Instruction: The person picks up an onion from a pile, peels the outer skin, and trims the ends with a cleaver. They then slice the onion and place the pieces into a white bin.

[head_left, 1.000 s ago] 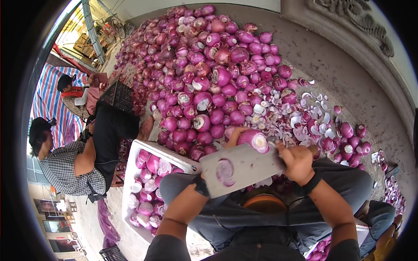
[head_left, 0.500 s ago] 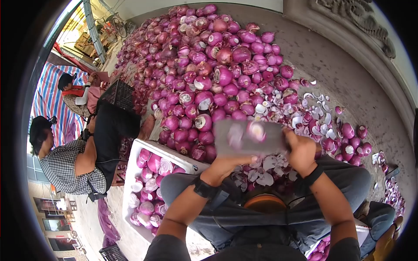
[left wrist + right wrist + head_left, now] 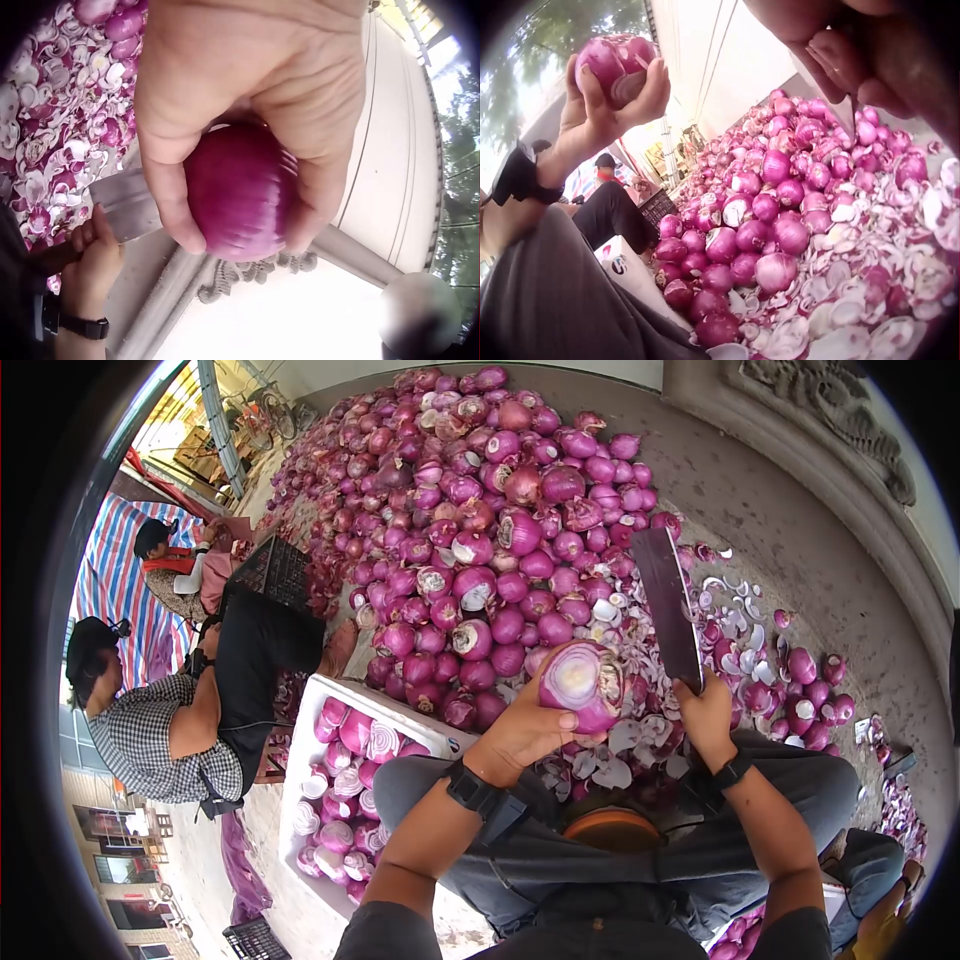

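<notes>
My left hand [image 3: 520,732] grips a large red onion [image 3: 583,688], fingers and thumb wrapped around its sides. One end of the onion is cut, showing pale rings, and a rough brownish patch marks its right side. In the left wrist view the onion's smooth purple skin [image 3: 240,199] fills the space between thumb and fingers. To the right, my right hand [image 3: 707,718] holds a cleaver [image 3: 662,595] by its handle. The wide blade points away from me, edge-on in the head view and apart from the onion. Cut onion scraps [image 3: 615,745] lie below both hands.
A big heap of red onions [image 3: 520,530] spreads ahead, with peelings [image 3: 740,635] at its right. At my left stands a white foam box [image 3: 295,800] of trimmed onions. Two people sit at the left near a black crate [image 3: 275,572]. An orange round rim [image 3: 612,828] shows between my legs.
The cleaver has swung away from the onion to the right, its flat blade turning edge-on. The left hand has turned the onion so that its cut face shows; an onion slice on the blade is out of sight.
</notes>
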Tool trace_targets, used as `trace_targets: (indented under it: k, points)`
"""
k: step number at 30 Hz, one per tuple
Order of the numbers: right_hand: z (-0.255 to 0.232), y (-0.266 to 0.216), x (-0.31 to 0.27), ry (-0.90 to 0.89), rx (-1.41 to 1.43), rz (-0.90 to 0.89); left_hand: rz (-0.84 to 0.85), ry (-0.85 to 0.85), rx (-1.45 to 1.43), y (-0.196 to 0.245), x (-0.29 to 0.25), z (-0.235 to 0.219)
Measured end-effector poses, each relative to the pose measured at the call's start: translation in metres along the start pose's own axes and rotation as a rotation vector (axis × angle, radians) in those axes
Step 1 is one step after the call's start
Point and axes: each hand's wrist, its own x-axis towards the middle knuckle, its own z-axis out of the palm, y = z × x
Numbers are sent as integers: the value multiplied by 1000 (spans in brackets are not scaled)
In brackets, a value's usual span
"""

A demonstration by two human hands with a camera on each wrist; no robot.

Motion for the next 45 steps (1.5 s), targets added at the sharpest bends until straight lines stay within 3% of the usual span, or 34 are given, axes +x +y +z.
trace_targets:
  k: [2,4,7,9,10,12,13,14,15,16,17,18,20,21,22,24,25,28,29,33,38,45]
  points:
    - [4,-10,-3,75,73,-136,20,-30,25,2,0,3]
    - [-1,-31,-11,64,59,-163,37,-61,50,1,1,1]
    - [-12,-54,-19,-5,-41,-183,79,57,-163,-3,3,-6]
    - [-14,-58,-23,19,-67,-400,83,115,-311,-1,5,-7]
    - [-14,-57,-24,20,-68,-400,83,114,-310,-1,7,-6]
    - [-12,-56,-25,87,-98,-663,122,151,-328,-1,9,-5]
    - [-12,-57,-25,86,-99,-663,142,-82,-377,-5,10,-22]
    - [-13,-59,-27,78,-137,-734,144,-81,-379,-18,2,-70]
    - [-14,-61,-27,69,-174,-806,234,105,-374,-35,-13,-134]
    - [-13,-64,-28,67,-173,-807,322,291,-366,-43,-21,-167]
    - [-12,-66,-29,71,-165,-856,323,292,-366,-34,-18,-135]
    - [-11,-68,-29,75,-158,-904,337,402,-28,-29,-17,-100]
    - [-10,-69,-30,61,-165,-887,344,597,656,-9,-12,-21]
    - [-9,-68,-30,47,-173,-871,150,499,386,0,-14,-15]
    - [-9,-68,-29,48,-172,-870,149,498,387,-6,-13,-35]
    - [-8,-65,-27,52,-180,-797,218,240,-381,-25,-7,-90]
    - [-6,-64,-25,53,-180,-796,168,232,-465,-15,1,-51]
    - [-4,-58,-23,75,-167,-671,45,304,-296,-2,10,-19]
    - [-2,-56,-24,55,-102,-556,7,377,-311,0,13,-16]
    - [-5,-53,-29,19,86,-227,-73,534,-287,-11,20,-34]
    - [-23,-47,-33,50,134,-161,-156,542,-212,-30,33,-35]
    - [-49,-38,-43,107,185,-243,-246,517,-132,-88,62,-47]
